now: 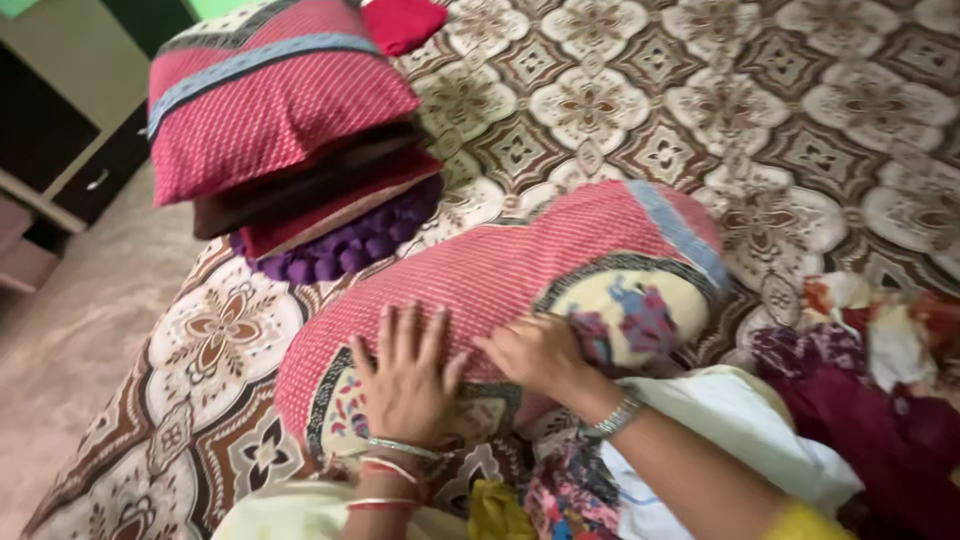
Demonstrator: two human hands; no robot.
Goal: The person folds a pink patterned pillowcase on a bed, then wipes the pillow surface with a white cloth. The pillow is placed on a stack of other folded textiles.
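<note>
The bed (800,130) carries a patterned brown-and-cream cover. A red pillow (520,280) lies on it, long axis running from lower left to upper right, blue-banded end pointing upper right. A stack of pillows (290,130) sits at upper left. The left hand (405,375) and right hand (540,350) press flat on the red pillow, fingers released, gripping nothing.

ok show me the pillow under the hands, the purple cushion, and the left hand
pillow (540,255), head view, on its red patterned middle.
purple cushion (350,245), head view, on its bumpy front edge.
left hand (408,375), head view, on the back of the hand.
</note>
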